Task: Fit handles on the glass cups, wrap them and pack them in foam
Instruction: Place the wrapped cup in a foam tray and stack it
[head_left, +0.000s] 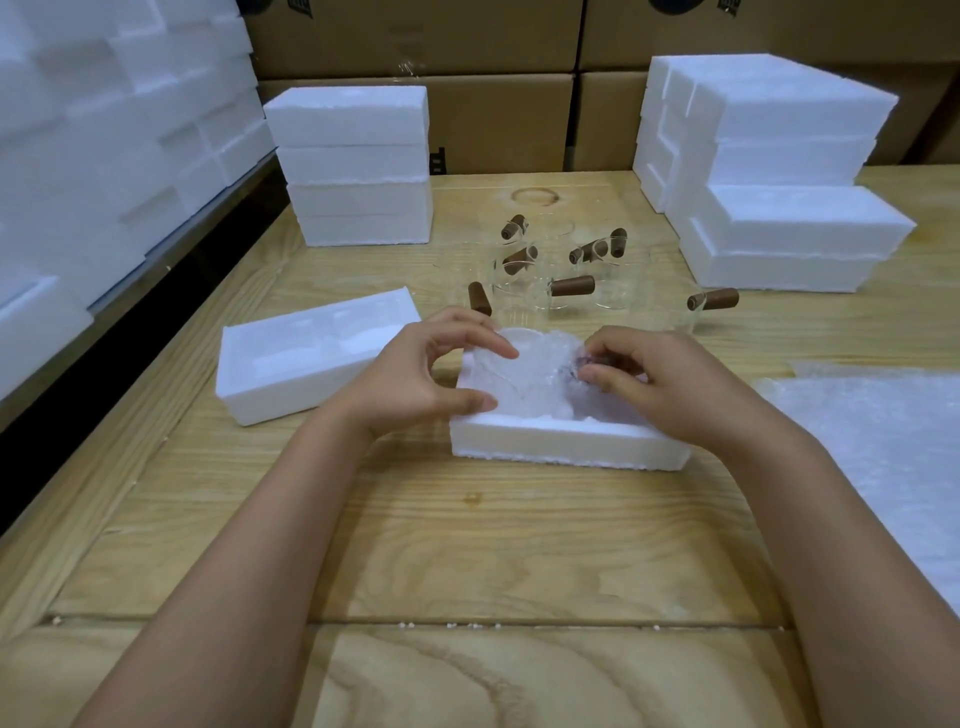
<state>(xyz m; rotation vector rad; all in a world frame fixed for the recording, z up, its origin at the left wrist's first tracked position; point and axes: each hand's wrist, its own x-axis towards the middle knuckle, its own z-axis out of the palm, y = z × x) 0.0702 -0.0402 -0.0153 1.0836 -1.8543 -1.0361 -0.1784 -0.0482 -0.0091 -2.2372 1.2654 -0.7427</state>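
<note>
A glass cup wrapped in clear bubble film (535, 371) sits in the cavity of a white foam tray (566, 441) in front of me. My left hand (431, 374) holds the wrapped cup at its left side, thumb low and fingers curled over the top. My right hand (660, 384) pinches the wrapped end at the right, where a brown handle shows faintly through the film. A second foam half (311, 358) lies cavity up to the left. Behind the tray stand several bare glass cups with brown wooden handles (571, 286).
Sheets of bubble film (883, 447) lie on the wooden table (467, 545) at the right. Stacks of foam blocks stand at the back left (358, 166), the back right (769, 171) and along the left wall (114, 130). Cardboard boxes (498, 119) line the back.
</note>
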